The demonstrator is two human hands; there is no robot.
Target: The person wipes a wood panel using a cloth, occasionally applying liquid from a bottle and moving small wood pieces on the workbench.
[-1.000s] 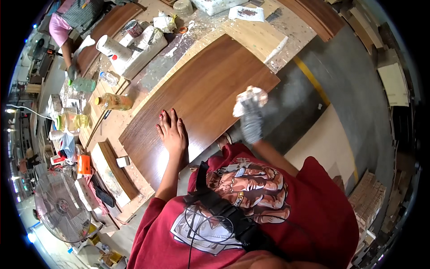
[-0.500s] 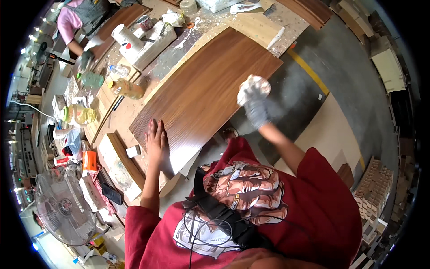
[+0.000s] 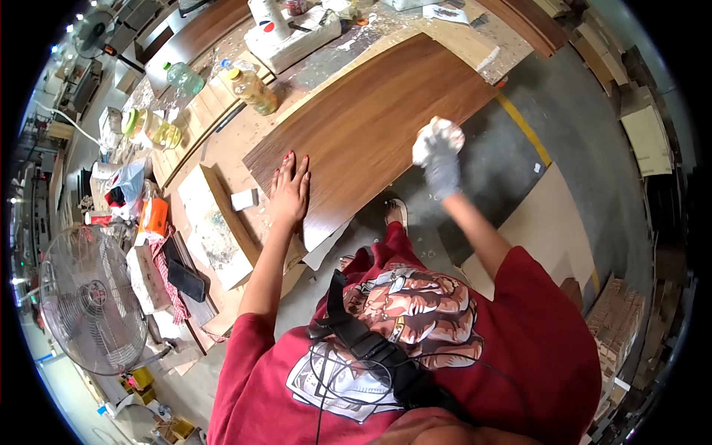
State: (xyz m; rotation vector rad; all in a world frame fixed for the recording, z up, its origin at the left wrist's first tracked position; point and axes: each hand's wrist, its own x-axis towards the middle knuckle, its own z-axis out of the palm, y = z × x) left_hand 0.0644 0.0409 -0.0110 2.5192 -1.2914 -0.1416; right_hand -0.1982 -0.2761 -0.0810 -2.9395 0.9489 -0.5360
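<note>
A brown wood-grain board [image 3: 378, 111] lies slantwise on the workbench, its near edge jutting past the bench. Flat on the board's near left end rests my left hand [image 3: 290, 189], bare, fingers stretched out. My right hand [image 3: 443, 165], in a grey glove, is closed round a crumpled white cloth [image 3: 437, 139] with brownish stains. The cloth is at the board's near right edge; whether it touches the surface I cannot tell. Left of the board stand a bottle with a yellow cap [image 3: 254, 90] and a green-tinted bottle [image 3: 183, 78].
The paint-spattered workbench [image 3: 315, 63] carries a white block [image 3: 293, 41], a small white piece [image 3: 244, 199] and a wooden-edged block [image 3: 215, 219]. A lidded jar [image 3: 152, 129] sits farther left. At the lower left is a fan [image 3: 95, 297], beside a dark phone [image 3: 186, 279].
My view has shifted, so the bench and board appear farther right. The co-worker at the upper left has gone out of view. My left hand stays on the board; my right still grips the cloth.
</note>
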